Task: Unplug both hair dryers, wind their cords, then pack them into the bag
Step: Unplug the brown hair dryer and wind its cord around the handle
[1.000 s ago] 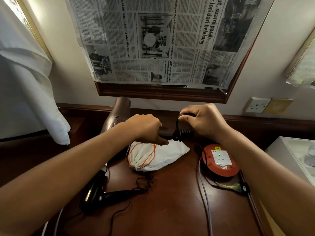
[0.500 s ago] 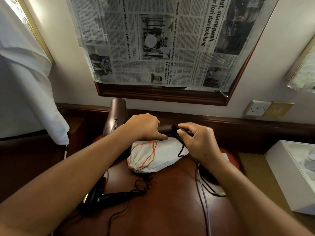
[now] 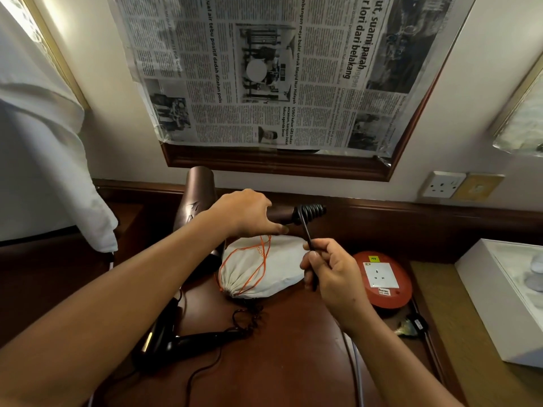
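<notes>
A: Head view: what have my hands got?

B: Your left hand (image 3: 246,212) grips the brown hair dryer (image 3: 196,201) by its handle above the white bag (image 3: 264,268); your right hand (image 3: 332,271) pinches its cord (image 3: 304,230).

A: The black hair dryer (image 3: 176,342)?

B: Lying on the table (image 3: 293,362), nearer you.

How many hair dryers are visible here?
2. The brown hair dryer is at the desk's back, its handle gripped by the left hand; the black hair dryer lies at front left.
</notes>
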### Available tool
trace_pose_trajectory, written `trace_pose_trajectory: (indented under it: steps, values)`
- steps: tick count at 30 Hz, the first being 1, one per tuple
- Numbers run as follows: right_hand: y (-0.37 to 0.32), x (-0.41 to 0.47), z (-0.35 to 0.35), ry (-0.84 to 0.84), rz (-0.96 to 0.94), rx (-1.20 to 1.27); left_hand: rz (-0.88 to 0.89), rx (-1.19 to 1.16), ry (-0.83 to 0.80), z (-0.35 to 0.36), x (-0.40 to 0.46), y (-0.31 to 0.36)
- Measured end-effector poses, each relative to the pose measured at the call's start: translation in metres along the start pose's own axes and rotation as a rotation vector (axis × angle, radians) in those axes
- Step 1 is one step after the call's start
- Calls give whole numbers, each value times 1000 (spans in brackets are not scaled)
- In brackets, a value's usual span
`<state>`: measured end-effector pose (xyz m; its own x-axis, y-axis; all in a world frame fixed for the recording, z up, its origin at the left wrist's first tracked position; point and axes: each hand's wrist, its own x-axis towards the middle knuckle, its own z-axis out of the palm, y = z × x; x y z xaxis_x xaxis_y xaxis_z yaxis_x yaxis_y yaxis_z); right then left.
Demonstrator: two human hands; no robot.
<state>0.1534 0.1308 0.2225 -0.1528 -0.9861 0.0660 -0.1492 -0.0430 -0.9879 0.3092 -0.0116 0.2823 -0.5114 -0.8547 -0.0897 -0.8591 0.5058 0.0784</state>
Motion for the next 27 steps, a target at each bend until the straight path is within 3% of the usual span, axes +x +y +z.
trace_pose_trajectory:
  steps: [12,20,27]
  values:
    - [16,-2,-6,65,90,45,42,-142,-13,-12,-5,6]
    - [36,8,-5,-155,145,358,49,-179,6,-18,-14,13]
    - [38,27,-9,-96,143,75,116,-221,-51,-21,-21,19]
